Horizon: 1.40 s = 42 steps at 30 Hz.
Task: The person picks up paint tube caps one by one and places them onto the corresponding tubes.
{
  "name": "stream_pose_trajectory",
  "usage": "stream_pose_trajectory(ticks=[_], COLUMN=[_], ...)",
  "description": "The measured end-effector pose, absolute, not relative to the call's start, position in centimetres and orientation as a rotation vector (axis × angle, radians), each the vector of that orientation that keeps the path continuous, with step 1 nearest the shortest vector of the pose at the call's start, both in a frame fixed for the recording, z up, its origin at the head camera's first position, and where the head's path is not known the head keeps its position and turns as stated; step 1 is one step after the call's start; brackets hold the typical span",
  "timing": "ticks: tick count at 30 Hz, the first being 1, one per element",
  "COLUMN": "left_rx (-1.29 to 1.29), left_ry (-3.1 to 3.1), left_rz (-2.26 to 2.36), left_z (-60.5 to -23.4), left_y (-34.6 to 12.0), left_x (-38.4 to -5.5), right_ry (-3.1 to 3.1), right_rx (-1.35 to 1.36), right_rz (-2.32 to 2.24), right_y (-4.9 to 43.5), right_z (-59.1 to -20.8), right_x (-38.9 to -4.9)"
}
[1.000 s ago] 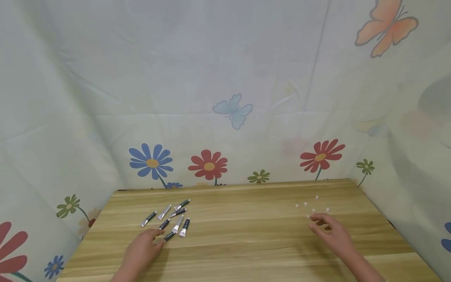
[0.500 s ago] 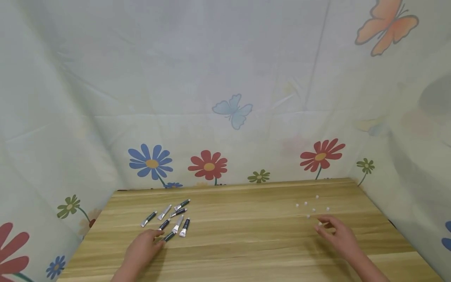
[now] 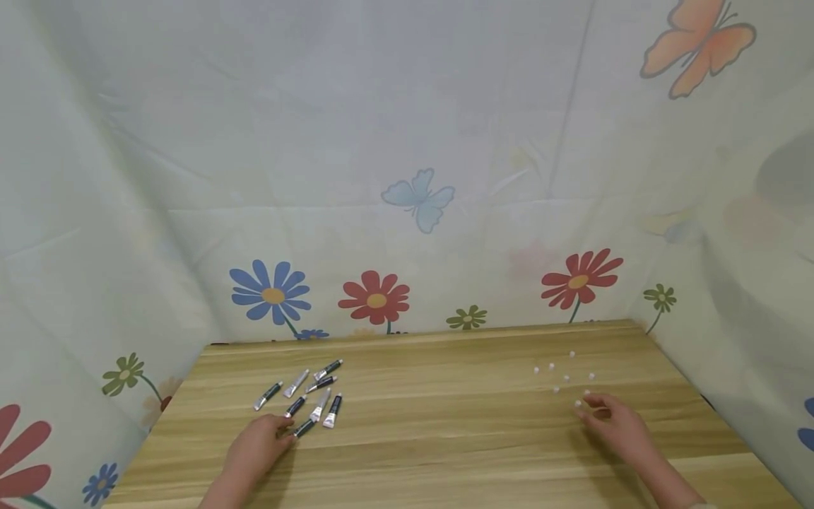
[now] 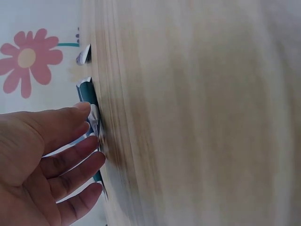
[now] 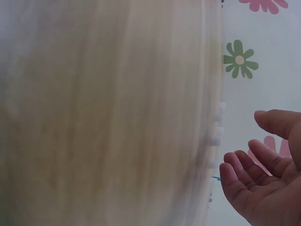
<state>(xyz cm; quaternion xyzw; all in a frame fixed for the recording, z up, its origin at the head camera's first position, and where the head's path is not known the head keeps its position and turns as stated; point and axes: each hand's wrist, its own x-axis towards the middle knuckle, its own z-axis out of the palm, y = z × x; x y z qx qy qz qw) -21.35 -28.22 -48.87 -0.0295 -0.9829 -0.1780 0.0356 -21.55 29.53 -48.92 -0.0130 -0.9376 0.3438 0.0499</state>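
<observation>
Head view: set highest and farthest back, facing forward and down, covering the surface (image 3: pixel 439 431) to its far edge and the flowered backdrop (image 3: pixel 331 134). Left wrist view: close beside the left grip (image 4: pixel 37 169), rolled sideways, looking low along the surface towards the backdrop; shares the tubes (image 3: pixel 333 411) with the head view. Right wrist view: equally close at the right grip (image 5: pixel 270 195), rolled the opposite way; shares the white pieces (image 5: pixel 216 141) with the head view.

Right grip (image 5: pixel 276 189), white pieces (image 5: pixel 216 141), wood-grain tabletop (image 5: pixel 113 108)
</observation>
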Motion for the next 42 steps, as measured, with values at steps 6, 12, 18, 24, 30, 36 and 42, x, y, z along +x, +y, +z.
stream_pose_trajectory(ticks=[6,12,18,24,30,36,42], left_rx=[-0.104,-0.116,-0.113,-0.108,-0.102,-0.136,-0.118], left_ry=[-3.004,-3.014,-3.047,-3.054,-3.051,-3.048,-3.027], left_rz=[-0.568,-0.574,-0.555,-0.552,-0.561,-0.556,-0.611], left_z=[-49.0,-49.2,-49.4,-49.4,-49.5,-49.7,-49.8], left_y=[-28.3,-28.5,-28.5,-28.4,-28.2,-28.3,-28.5], left_x=[-21.6,-21.9,-22.2,-22.4,-22.6,-22.4,-22.4], right_ry=[-2.874,-2.885,-2.922,-2.964,-2.956,-2.948,-2.934], right_rx=[-0.015,0.012,0.041,0.033,0.033,0.039,0.054], right_rz=[1.027,0.987,0.896,0.856,0.800,0.769,0.757], right_y=[30.1,30.3,30.2,30.1,30.1,30.0,29.9], right_z=[-49.6,-49.8,-49.5,-49.6,-50.1,-50.2,-50.4], right_x=[-22.4,-23.2,-24.0,-24.5,-25.1,-25.1,-25.1])
